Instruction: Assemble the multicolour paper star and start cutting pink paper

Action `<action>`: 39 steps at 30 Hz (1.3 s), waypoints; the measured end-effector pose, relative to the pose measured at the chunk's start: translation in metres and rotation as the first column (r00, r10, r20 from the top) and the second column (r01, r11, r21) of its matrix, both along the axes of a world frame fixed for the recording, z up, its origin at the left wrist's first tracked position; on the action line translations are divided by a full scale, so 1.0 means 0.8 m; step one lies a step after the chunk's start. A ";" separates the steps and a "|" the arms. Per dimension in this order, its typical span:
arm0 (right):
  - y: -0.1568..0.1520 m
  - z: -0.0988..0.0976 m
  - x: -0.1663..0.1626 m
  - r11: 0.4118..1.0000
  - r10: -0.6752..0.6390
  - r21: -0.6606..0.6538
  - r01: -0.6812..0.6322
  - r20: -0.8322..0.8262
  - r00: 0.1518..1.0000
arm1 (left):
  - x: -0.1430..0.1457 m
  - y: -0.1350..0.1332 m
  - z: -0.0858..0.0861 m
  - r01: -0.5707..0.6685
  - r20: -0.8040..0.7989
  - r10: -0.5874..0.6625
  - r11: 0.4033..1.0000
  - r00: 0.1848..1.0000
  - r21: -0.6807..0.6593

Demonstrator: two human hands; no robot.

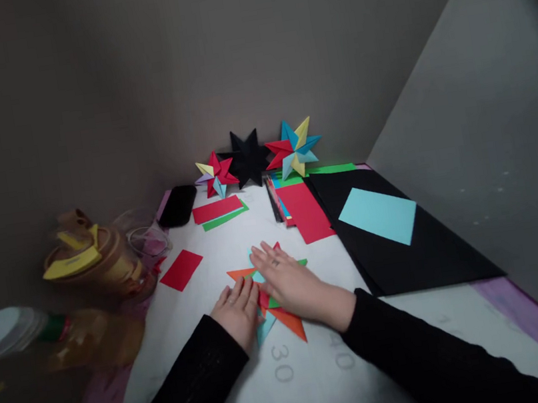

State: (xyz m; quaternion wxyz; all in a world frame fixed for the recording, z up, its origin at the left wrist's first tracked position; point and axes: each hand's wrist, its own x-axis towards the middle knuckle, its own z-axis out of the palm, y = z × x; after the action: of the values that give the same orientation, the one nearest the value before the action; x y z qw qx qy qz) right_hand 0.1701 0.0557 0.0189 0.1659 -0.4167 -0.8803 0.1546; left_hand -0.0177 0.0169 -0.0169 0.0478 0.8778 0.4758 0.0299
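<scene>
A folded paper star (288,323) in orange, light blue, green and red lies flat on the white sheet in front of me. My right hand (288,283) rests flat over its right and middle part, fingers stretched out toward the upper left. Lower down, my left hand (239,310) lies palm down on the star's left side, its fingers extended near the centre. Both hands cover much of the star, so only its outer points and a bit of the middle show. A red paper rectangle (181,270) lies to the left.
Three finished stars, one black (247,157), lean against the back wall. Red and green papers (217,210) and a dark phone (177,206) lie at the back left. Black sheets (410,264) with a light blue paper (379,215) are on the right; a brown pot (117,264) stands left.
</scene>
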 end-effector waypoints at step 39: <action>-0.063 -0.019 0.041 0.969 0.062 0.243 -0.038 -0.091 0.994 | 0.037 0.037 0.056 0.109 -0.029 -0.108 0.994 0.994 0.015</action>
State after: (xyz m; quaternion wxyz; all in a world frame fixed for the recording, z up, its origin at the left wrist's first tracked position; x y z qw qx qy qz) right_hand 0.2028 0.0050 0.0038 0.2541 -0.3632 -0.8936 0.0707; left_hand 0.0117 0.0467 0.0279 0.0353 0.9030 0.4277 0.0190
